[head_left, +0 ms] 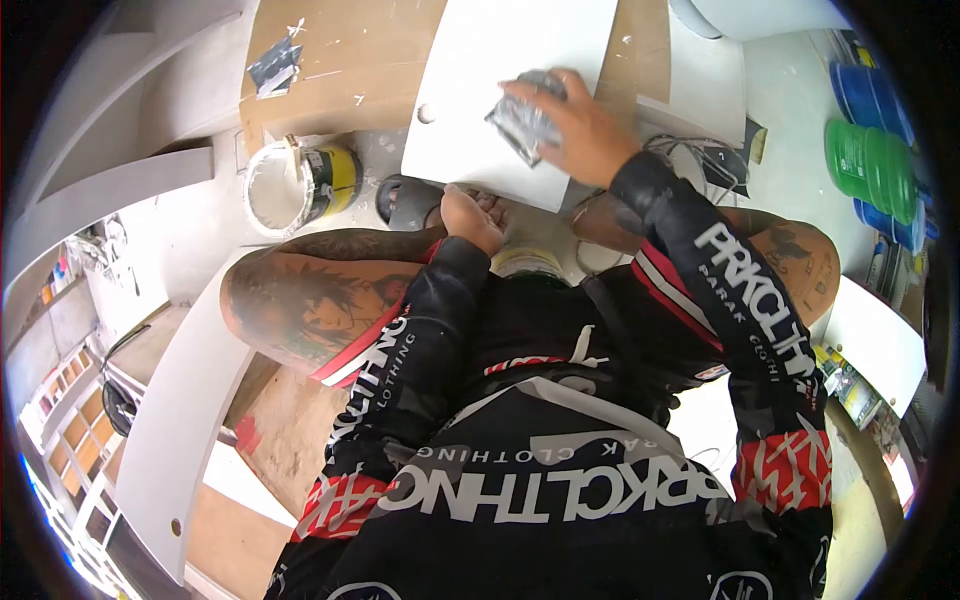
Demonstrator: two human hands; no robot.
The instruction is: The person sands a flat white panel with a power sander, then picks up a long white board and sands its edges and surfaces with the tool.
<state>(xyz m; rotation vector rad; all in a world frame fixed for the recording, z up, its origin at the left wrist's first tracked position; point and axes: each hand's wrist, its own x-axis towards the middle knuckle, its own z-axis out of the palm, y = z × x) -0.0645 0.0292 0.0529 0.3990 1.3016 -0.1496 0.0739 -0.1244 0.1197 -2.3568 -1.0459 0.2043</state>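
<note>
A white board (520, 40) with a round hole near its left edge lies in front of me, its near end close to my feet. On its surface rests a grey, dusty, block-shaped tool (523, 132), and my right hand (582, 130) is closed over it from the right. My left hand (466, 218) is low at the board's near edge, the thumb side up against that edge. Its fingers are mostly hidden, and I cannot tell whether they grip the board. A foot in a grey slipper (412, 207) is just beside it.
Brown cardboard (345, 60) lies under the board. A paint-smeared bucket (278, 190) stands left, with a brush-like handle at its rim. Coiled cable (700, 160) lies right, near green (868, 170) and blue (870, 95) containers. A curved white panel (185, 440) is at my left.
</note>
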